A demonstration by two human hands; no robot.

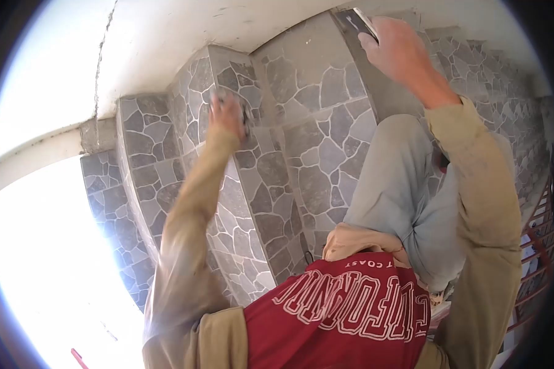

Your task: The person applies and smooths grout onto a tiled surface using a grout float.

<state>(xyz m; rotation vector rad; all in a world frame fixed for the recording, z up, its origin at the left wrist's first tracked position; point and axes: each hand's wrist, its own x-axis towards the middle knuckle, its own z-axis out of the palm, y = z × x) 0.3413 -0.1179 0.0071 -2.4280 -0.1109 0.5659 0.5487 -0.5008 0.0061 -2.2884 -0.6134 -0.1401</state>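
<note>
Blurred by motion, my left hand (228,115) is over the stone-patterned tiles (263,175) on a narrow stepped face. A dark shape shows along its right side, but whether the hand holds it cannot be made out. My right hand (403,52) is closed round the edge of a flat, dark, trowel-like tool (358,26) with a pale rim. That tool is at the top, near a plain grey strip (385,83) beside the tiling.
A pale, cracked wall surface (154,43) spans the upper left. Bright light fills the lower left. My bent knees (400,166) are right of centre. Reddish metal railings (535,258) stand at the far right, below more patterned tiles.
</note>
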